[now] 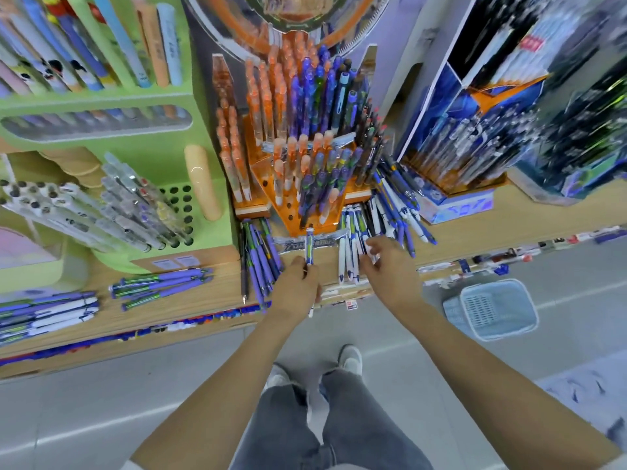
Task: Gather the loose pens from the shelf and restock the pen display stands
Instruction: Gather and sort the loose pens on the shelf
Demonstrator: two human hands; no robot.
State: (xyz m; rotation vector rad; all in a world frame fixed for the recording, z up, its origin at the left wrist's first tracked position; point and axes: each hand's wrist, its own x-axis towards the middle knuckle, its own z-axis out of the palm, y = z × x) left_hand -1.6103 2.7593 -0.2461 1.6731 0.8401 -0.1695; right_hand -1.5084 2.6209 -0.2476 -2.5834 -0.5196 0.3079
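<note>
Both my forearms reach up from the bottom edge, over my grey jeans (298,432) and pale shoes (351,359) on the grey tiled floor. My hands are apart, both at the front of the light wooden shelf (196,296).

My left hand (298,283) has its fingers curled round a white and blue click pen (309,245) and holds it upright, its top level with the front of the orange plastic display stand (292,212). The pen's lower end is hidden in my fist.

My right hand (390,266) is on a row of loose white and blue pens (349,252) lying on the shelf just right of the stand's front. Its fingertips bend down among them, but I cannot tell whether they pinch one or only touch.

More loose purple pens (261,262) lie just left of my left hand. Another bunch of purple and green pens (159,283) lies further left, and a pile of white and purple ones (47,310) is cut off by the left edge.

The orange stand is crowded with orange and blue pens, with several front holes open. A green cardboard stand (210,130) is beside it on the left. The blue display (451,106) to the right is too blurred to make out. A light blue plastic basket (495,310) sits on the floor.
</note>
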